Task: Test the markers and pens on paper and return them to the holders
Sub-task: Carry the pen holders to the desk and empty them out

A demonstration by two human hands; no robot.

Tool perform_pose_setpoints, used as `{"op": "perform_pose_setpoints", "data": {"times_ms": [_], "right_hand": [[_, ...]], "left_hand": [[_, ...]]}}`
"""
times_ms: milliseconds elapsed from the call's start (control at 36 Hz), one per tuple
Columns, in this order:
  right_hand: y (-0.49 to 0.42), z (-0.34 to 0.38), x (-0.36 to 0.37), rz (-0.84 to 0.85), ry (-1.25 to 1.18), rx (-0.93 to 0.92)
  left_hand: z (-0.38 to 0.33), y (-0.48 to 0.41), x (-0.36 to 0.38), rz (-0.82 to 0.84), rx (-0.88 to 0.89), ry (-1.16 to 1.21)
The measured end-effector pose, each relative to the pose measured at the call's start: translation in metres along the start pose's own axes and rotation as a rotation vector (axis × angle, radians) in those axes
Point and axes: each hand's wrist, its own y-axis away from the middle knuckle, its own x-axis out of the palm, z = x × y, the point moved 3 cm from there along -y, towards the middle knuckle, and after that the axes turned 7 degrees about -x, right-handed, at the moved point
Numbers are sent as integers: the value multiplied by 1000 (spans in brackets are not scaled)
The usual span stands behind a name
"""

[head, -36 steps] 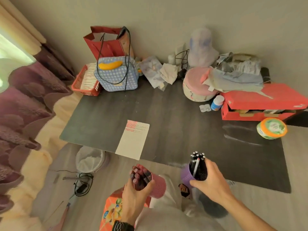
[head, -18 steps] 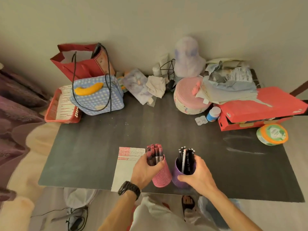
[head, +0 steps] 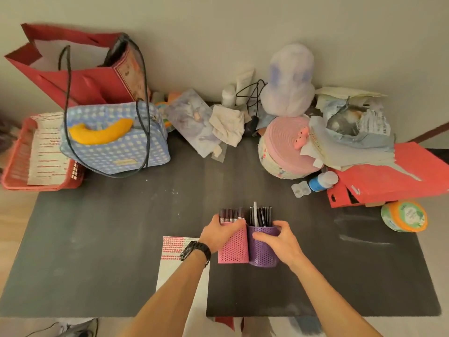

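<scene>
Person's wearing a chunky black watch (head: 194,250) with a dark ridged band on the left wrist, sitting right behind the left grip (head: 220,235). Both forearms are showing bare, and the right grip (head: 279,242) and its wrist are showing bare too.

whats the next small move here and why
Probably release the pink holder with the left hand and pull out one marker: it and the purple holder, gripped by the right hand, both stand on the table, and the paper lies beside them.
</scene>
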Motion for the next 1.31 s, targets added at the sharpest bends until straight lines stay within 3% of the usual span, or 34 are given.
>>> {"op": "perform_pose_setpoints", "data": {"times_ms": [194,333,528,722,1056,1306], "right_hand": [[-23,7,-7,18,-115,69],[-25,8,-15,117,-204,164],[-14,-5,-15,223,-223,176],[8,-33,-6,280,-123,141],[27,-50,-3,189,-250,152],[25,-41,-10,168,-191,124]], "left_hand": [[-17,-12,5,5,-51,67],[-25,-19,6,128,-73,100],[-7,-6,2,199,-133,-264],[13,5,1,234,-164,-299],[24,13,7,221,-176,-112],[23,13,5,175,-173,15]]}}
